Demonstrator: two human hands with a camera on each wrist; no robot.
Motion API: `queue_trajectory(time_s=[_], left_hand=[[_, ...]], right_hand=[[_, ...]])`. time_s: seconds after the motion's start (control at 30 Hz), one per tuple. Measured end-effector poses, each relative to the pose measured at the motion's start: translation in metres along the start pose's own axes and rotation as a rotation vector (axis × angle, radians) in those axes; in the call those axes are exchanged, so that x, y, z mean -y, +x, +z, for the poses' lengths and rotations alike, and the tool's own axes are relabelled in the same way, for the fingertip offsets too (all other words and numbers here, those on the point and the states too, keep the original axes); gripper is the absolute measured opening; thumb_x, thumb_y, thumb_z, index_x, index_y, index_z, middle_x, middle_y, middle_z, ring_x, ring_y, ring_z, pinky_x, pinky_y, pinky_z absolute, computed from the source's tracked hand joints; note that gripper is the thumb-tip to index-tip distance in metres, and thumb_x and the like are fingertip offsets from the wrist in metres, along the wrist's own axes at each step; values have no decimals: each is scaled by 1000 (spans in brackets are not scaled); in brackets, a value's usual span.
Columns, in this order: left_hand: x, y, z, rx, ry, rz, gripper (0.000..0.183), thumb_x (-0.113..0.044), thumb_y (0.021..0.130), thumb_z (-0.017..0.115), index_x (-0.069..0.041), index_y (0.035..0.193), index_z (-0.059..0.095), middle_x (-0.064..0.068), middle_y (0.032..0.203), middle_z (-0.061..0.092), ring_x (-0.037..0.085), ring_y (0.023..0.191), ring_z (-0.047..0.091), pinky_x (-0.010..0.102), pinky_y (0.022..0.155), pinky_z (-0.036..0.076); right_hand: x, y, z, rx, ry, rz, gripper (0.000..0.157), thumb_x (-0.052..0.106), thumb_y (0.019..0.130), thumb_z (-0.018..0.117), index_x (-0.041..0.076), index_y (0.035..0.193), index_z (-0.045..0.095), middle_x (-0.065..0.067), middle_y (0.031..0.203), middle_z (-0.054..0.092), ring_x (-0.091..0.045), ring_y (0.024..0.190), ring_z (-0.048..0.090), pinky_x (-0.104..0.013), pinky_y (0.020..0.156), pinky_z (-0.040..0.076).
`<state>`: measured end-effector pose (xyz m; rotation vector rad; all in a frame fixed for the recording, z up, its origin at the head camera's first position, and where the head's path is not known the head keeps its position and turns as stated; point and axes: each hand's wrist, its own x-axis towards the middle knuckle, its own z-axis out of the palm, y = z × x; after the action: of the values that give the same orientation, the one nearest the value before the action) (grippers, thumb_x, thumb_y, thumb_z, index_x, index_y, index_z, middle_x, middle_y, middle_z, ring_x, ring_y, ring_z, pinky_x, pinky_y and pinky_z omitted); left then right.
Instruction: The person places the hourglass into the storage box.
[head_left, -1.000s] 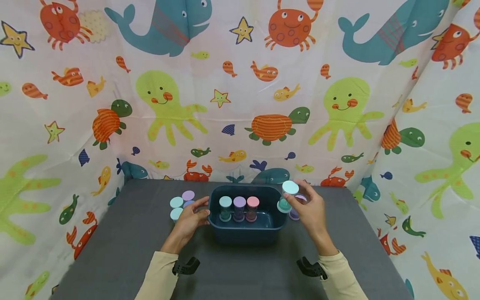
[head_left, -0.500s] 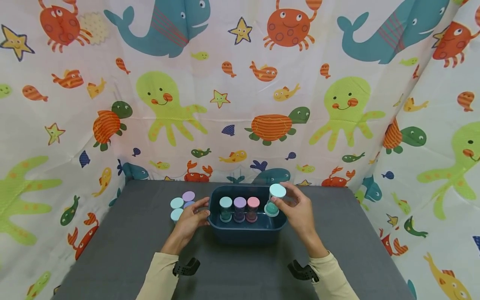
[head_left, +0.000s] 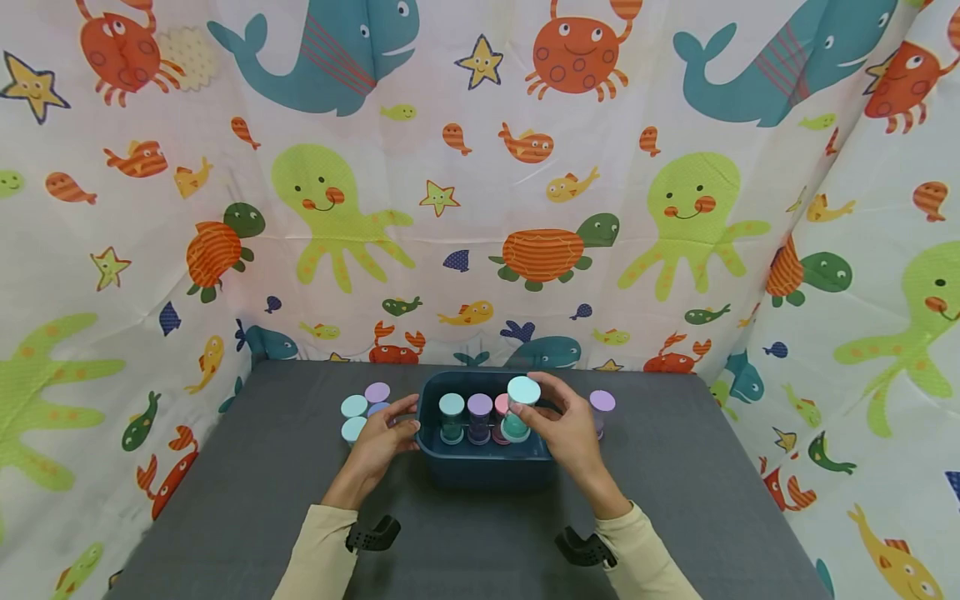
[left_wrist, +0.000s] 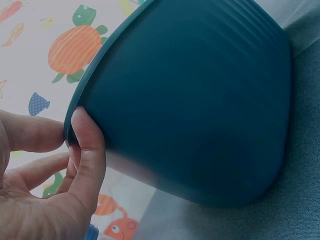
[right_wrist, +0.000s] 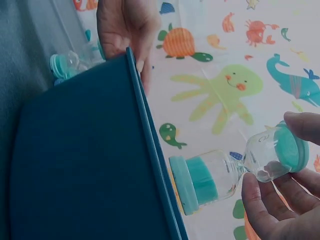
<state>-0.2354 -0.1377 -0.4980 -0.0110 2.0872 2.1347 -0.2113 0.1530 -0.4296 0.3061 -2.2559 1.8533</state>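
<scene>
A dark blue plastic bin (head_left: pixel 491 473) stands on the grey table. My left hand (head_left: pixel 378 446) pinches the left end of its rim (left_wrist: pixel 82 95) between thumb and fingers. In my right hand (head_left: pixel 577 433) I hold a mint-capped sand timer (head_left: pixel 523 390) by its upper half, fingers and thumb around the glass. It hangs over the bin's right part, with teal sand (right_wrist: pixel 202 179) in its lower bulb. Inside the bin stand a mint-capped timer (head_left: pixel 452 405), a purple-capped timer (head_left: pixel 480 406) and a pink-capped timer (head_left: pixel 501 403), the last partly hidden by the held one.
Several timers (head_left: pixel 354 406) with mint, purple and blue caps stand left of the bin, partly behind my left hand. Right of the bin is a purple-capped timer (head_left: pixel 602 402). A curtain (head_left: pixel 450 275) printed with sea animals hangs behind the table.
My right hand has carried the mint-capped timer leftward from beyond the bin's right end to over its inside, near the pink-capped one. My left hand has stayed on the rim.
</scene>
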Motion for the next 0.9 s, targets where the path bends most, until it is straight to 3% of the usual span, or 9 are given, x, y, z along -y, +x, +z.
queue_trajectory(time_s=[0.23, 0.47, 0.73, 0.9], left_hand=[[1, 1, -1, 7, 0, -3, 50, -3, 95, 57, -8, 144, 47, 19, 137, 48, 28, 103, 58, 27, 74, 55], [1, 2, 0, 7, -6, -6, 49, -2, 96, 56, -8, 144, 47, 19, 137, 47, 30, 105, 58, 26, 73, 55], [1, 2, -1, 5, 2, -3, 50, -4, 95, 57, -9, 144, 48, 19, 137, 48, 20, 97, 60, 27, 74, 56], [2, 2, -2, 0, 2, -4, 49, -3, 95, 57, -9, 143, 48, 18, 136, 48, 18, 95, 60, 26, 73, 56]], right_hand=[[1, 2, 12, 55, 56, -19, 50, 12, 82, 79, 5, 128, 61, -15, 120, 65, -24, 105, 64, -19, 85, 55], [0, 5, 23, 113, 90, 3, 49, 14, 82, 79, 9, 128, 62, -14, 118, 64, -18, 101, 64, -18, 85, 54], [1, 9, 33, 173, 41, 18, 47, 18, 82, 79, 14, 126, 63, -13, 119, 67, -29, 106, 63, -27, 85, 54], [0, 12, 39, 227, 19, 58, 48, 14, 83, 78, 13, 128, 61, -13, 121, 67, -26, 105, 62, -31, 83, 54]])
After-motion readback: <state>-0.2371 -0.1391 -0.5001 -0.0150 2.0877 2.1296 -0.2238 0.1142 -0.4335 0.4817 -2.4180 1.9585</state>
